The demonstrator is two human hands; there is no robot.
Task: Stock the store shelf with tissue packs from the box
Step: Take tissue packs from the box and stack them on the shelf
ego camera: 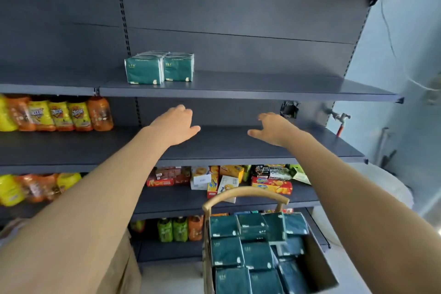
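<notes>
Above, shelved tissue packs (158, 68) stand upright, faces outward, rows running backward; left hand (175, 126) and right hand (274, 130) spread empty.

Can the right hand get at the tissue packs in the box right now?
Probably yes. The right hand is open and empty, and the box stands open-topped below it with the tissue packs exposed. Only the curved wooden bar at its far edge needs skirting.

Dark green tissue packs (159, 68) with white edges, dark grey shelf (250, 89), yellow and orange bottles (59, 114), brown box (319, 267)
</notes>
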